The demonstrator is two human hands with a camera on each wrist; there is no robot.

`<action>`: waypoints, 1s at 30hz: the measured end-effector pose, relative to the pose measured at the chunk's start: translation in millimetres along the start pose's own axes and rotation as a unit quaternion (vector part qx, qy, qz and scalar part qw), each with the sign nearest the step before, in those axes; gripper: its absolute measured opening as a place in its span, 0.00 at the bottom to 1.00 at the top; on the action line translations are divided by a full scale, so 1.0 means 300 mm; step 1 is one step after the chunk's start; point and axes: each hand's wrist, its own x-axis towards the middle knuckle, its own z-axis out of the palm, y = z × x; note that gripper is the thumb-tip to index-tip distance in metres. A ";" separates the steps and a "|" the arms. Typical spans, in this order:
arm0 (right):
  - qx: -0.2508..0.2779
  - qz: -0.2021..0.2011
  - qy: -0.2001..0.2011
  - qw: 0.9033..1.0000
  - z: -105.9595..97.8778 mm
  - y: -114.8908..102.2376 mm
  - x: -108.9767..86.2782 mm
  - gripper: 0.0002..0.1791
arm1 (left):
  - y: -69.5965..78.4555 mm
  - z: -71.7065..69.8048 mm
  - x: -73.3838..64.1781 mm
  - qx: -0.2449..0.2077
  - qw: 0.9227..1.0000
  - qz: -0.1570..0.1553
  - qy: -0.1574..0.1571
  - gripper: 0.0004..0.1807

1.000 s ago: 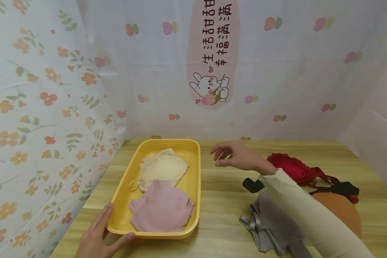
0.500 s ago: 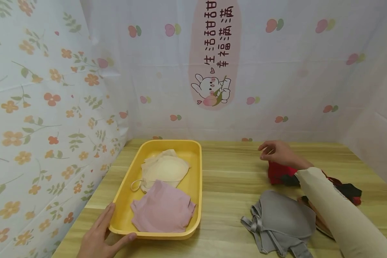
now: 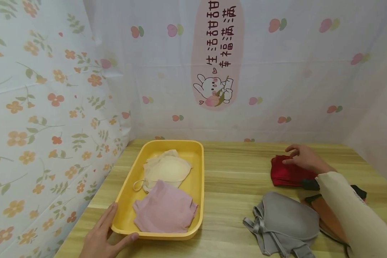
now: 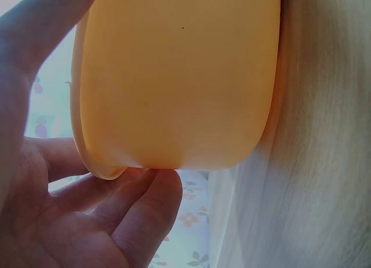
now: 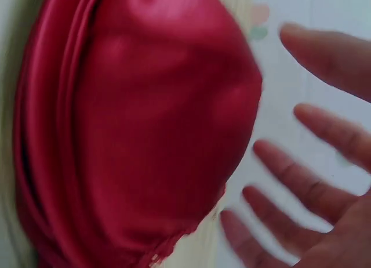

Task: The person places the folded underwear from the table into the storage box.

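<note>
Your right hand is over the red bra, fingers loosely spread and holding nothing; the right wrist view shows the fingertips just beside its cup. The red bra lies on the right of the worktop, toward the far edge. Your left hand grips the near left corner of the tray, thumb along the near side, fingers on the left wall.

Your right sleeve stretches across the brown bra and hides part of it, along with some of a dark piece that shows beyond the sleeve. The grey bra lies nearer you, its straps trailing toward the tray. Inside the tray, the pink bra sits at the near end, overlapping the cream bra. A printed cloth hangs behind the worktop.
</note>
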 end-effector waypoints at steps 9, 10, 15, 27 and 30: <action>-0.033 0.064 -0.070 0.995 0.000 0.067 -0.017 0.57 | -0.004 0.006 -0.001 0.004 1.000 0.010 0.020 0.61; -0.030 0.065 -0.070 0.995 0.004 0.067 -0.016 0.58 | -0.005 0.006 -0.002 0.003 1.000 0.009 0.020 0.61; -0.016 0.081 -0.072 0.994 0.016 0.073 -0.008 0.63 | -0.002 0.004 -0.003 -0.014 1.000 -0.005 0.003 0.62; 0.072 0.082 -0.097 0.989 0.002 0.054 0.008 0.57 | 0.013 0.000 -0.008 -0.022 0.999 -0.026 -0.008 0.63; 0.106 0.081 -0.109 0.985 -0.014 0.053 0.008 0.58 | 0.013 0.002 -0.010 -0.025 0.999 -0.031 -0.012 0.63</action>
